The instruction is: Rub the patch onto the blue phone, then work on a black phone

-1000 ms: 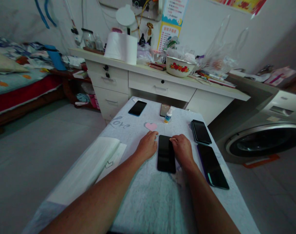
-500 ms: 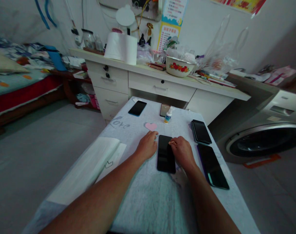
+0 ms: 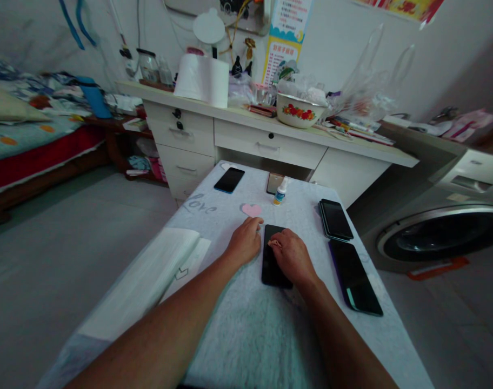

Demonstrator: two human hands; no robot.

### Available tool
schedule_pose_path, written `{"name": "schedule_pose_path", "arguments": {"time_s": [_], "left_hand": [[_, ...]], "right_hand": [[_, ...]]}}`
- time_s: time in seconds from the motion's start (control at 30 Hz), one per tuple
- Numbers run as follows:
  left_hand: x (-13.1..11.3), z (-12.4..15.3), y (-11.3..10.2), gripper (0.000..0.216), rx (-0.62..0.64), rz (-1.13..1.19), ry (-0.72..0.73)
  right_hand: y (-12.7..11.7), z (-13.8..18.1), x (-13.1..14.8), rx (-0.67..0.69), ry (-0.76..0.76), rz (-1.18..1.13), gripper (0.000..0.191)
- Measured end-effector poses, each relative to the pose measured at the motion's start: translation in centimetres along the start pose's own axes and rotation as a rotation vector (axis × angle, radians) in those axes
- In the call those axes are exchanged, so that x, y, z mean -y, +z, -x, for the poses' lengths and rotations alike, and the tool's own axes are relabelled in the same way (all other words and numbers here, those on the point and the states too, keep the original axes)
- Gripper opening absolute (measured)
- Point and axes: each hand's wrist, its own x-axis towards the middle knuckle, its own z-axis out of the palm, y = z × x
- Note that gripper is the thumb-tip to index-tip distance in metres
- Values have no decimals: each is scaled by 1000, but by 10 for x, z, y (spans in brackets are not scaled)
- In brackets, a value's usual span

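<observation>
A black smartphone (image 3: 272, 270) lies screen up on the cloth-covered table (image 3: 246, 335), in front of me. My right hand (image 3: 293, 254) is over the phone, its fingers closed on a small peach-coloured cloth (image 3: 274, 243) pressed to the screen. At the phone's left edge rests my left hand (image 3: 245, 240), its fingers curled in and nothing visible in them. Whether it touches the phone I cannot tell. Beyond both hands stand a pink heart print (image 3: 252, 210) on the cover and a small white spray bottle (image 3: 279, 192).
A phone (image 3: 229, 180) lies at the far left, another (image 3: 274, 182) behind the bottle. Stacked phones (image 3: 336, 219) and a larger dark device (image 3: 355, 278) line the right edge. A white sheet (image 3: 149, 281) lies left. A washing machine (image 3: 441, 200) stands right; a desk (image 3: 266, 151) is behind.
My right hand has slid left across the phone's screen with the cloth, from its right edge toward the middle. My left hand and the phone stay in place.
</observation>
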Motion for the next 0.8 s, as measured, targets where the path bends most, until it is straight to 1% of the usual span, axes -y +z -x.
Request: {"name": "schedule_pose_path", "arguments": {"time_s": [0.2, 0.33, 0.8], "left_hand": [[2, -2, 0, 40, -20, 29, -10], [1, -1, 0, 40, -15, 25, -1], [3, 0, 2, 41, -7, 25, 27]], "right_hand": [[-2, 1, 7, 19, -44, -3, 19], [-2, 0, 7, 19, -49, -4, 19], [-11, -3, -19, -22, 102, 46, 19]]}}
